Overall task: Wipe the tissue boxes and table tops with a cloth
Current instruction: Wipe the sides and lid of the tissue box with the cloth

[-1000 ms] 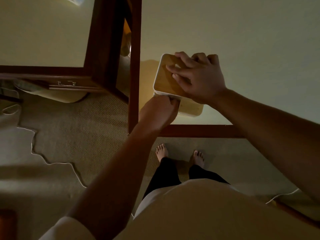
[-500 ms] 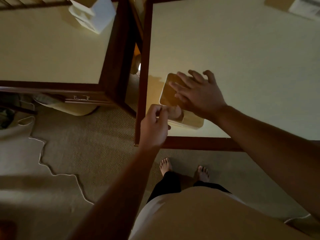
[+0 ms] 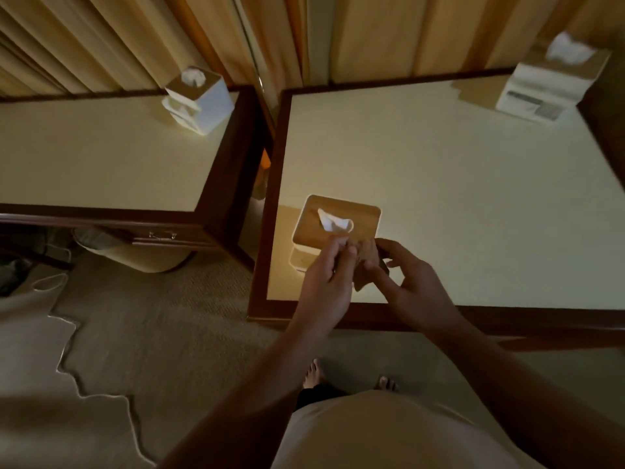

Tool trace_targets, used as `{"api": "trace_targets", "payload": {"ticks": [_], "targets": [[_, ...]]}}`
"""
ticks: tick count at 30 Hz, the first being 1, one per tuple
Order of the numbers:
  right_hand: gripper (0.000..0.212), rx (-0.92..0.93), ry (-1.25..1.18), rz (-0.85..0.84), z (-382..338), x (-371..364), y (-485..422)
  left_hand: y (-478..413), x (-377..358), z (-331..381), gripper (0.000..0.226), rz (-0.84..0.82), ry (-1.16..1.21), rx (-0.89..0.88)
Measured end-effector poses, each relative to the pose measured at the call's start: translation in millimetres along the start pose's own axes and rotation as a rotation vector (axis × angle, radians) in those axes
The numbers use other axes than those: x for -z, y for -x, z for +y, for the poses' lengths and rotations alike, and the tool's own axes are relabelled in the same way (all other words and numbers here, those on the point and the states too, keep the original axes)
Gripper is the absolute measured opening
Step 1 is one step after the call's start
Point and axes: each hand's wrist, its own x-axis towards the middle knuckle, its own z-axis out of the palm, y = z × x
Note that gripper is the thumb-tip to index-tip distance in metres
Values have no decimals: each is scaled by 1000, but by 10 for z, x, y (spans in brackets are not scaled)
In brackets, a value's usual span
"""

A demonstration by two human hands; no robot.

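In the head view, progress is hard to judge: nothing shows which parts have been wiped. The small tan folded cloth (image 3: 367, 265) is off every object, held in the air just in front of the near white tissue box with a wooden lid (image 3: 338, 220), which stands at the front left corner of the cream, dark-framed right surface (image 3: 439, 198). I take this for a pause to refold the cloth. Two more tissue boxes stand well away from the hands: a white one (image 3: 199, 99) on the left cream surface (image 3: 101, 157) and another (image 3: 554, 86) at the far right corner.

The left hand (image 3: 326, 286) reaches up, its grip narrow, thumb and fingertips pinching the cloth's left edge. The right hand (image 3: 414, 289) faces it, its thumb and forefinger on the cloth's right side and its other fingers loosely spread.
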Motion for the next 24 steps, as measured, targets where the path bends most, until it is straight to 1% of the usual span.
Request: {"api": "trace_targets", "payload": {"ticks": [3,6,9,12,15,17,18,19,21,23,24], "targets": [[42,-38,-73,48,5,164,57,4,-154,118,21,-27,16,-37],[40,-30,-86,61,32,310,132,19,-295,210,22,-21,-32,-100],[37,-55,-60,111,82,397,158,33,-405,295,25,7,-78,-121],[43,-87,12,160,163,471,174,41,-494,369,20,7,-63,-156],[51,-49,11,155,195,565,212,75,-542,485,16,-53,-71,-195],[55,17,41,156,194,639,243,87,-561,539,15,-82,-102,-223],[54,61,78,172,197,676,254,91,-567,556,15,-93,-114,-232],[50,96,105,185,206,715,254,94,-574,577,15,-105,-123,-244],[31,110,78,174,199,786,253,91,-578,586,15,-126,-127,-260],[11,43,-11,123,187,852,274,86,-589,581,15,-136,-103,-265],[6,-5,-49,100,195,879,292,80,-600,569,15,-127,-100,-265]]}}
